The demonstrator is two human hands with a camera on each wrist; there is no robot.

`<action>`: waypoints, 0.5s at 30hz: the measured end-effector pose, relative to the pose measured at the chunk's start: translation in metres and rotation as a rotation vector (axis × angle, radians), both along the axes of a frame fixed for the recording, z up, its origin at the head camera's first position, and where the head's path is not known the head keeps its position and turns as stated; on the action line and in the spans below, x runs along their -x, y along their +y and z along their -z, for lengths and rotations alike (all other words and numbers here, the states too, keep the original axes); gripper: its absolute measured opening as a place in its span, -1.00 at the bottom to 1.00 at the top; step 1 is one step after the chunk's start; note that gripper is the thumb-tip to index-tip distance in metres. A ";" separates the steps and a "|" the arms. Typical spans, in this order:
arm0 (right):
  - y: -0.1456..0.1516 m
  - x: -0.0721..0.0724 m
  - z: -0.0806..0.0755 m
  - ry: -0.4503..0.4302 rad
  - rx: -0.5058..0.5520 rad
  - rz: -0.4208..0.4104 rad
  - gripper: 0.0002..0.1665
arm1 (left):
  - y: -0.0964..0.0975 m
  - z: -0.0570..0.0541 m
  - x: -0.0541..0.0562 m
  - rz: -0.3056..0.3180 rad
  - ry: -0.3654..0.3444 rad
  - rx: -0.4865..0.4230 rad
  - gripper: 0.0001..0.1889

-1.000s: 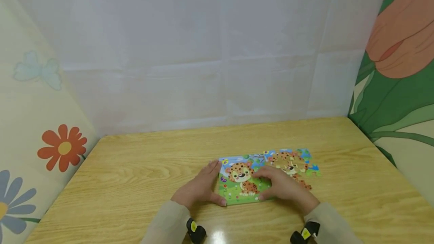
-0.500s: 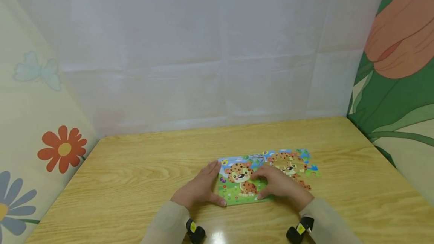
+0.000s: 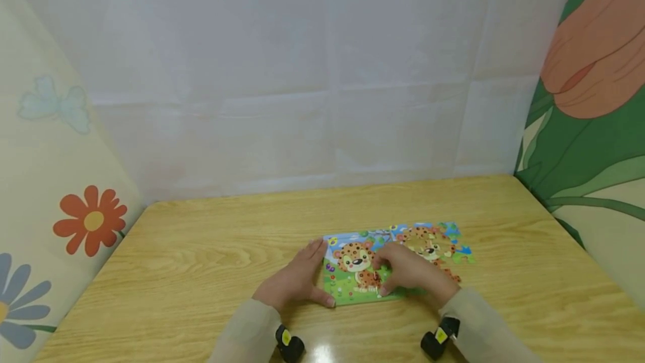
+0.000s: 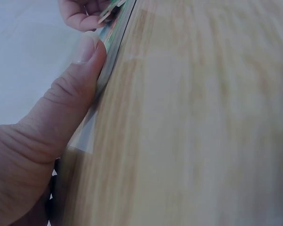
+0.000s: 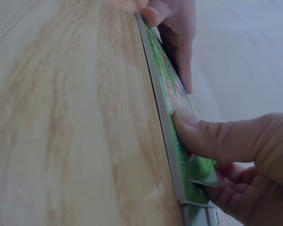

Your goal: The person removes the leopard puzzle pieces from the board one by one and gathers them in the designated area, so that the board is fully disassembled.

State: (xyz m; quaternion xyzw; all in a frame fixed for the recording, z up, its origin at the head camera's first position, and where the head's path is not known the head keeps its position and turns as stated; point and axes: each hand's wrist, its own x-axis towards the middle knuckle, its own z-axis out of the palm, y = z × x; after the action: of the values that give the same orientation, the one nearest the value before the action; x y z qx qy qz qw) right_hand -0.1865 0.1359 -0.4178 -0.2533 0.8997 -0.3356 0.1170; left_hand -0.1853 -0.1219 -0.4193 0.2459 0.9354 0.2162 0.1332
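Observation:
A cartoon leopard puzzle board point(image 3: 344, 296) lies flat on the wooden table. Along its left edge rests my left hand point(image 3: 294, 279), fingers extended and thumb at the near left corner. Over the board's right part, my right hand point(image 3: 415, 268) pinches a green puzzle piece point(image 5: 203, 172) between thumb and curled fingers. The piece sits tilted just above the board's surface; the right hand hides most of it in the head view. To the right, touching or nearly touching the board, is a second leopard picture point(image 3: 428, 234) of puzzle pieces with gaps and a jagged right side.
The wooden table point(image 3: 216, 251) stretches around both pictures, with a white cloth backdrop point(image 3: 262, 99) behind it. Floral panels flank it: a red flower point(image 3: 93, 220) at left, a large tulip point(image 3: 594, 55) at right.
My right hand has shifted slightly left across the board, its thumb and fingertips now nearer the leopard's body. The left hand has stayed at the board's left edge.

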 end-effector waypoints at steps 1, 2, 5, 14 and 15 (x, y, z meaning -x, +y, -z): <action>0.000 0.000 0.000 0.003 -0.001 -0.001 -0.59 | 0.000 0.000 0.000 0.001 -0.001 0.000 0.30; 0.000 0.000 0.001 0.006 -0.003 -0.002 -0.59 | 0.000 0.000 -0.001 0.003 0.001 0.001 0.30; 0.001 0.000 0.001 0.008 0.013 -0.016 -0.60 | 0.000 -0.001 -0.001 0.011 0.004 0.004 0.30; 0.007 -0.005 0.003 -0.077 0.145 0.001 -0.71 | -0.001 -0.001 0.000 0.005 -0.002 0.014 0.30; 0.007 -0.005 0.003 -0.078 0.159 0.007 -0.75 | -0.001 -0.001 0.000 0.006 -0.001 0.012 0.30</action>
State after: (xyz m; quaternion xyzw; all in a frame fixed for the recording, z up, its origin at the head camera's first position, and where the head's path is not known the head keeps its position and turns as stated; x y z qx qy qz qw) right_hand -0.1818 0.1432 -0.4212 -0.2451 0.8659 -0.4162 0.1303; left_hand -0.1855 -0.1230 -0.4184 0.2477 0.9360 0.2103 0.1357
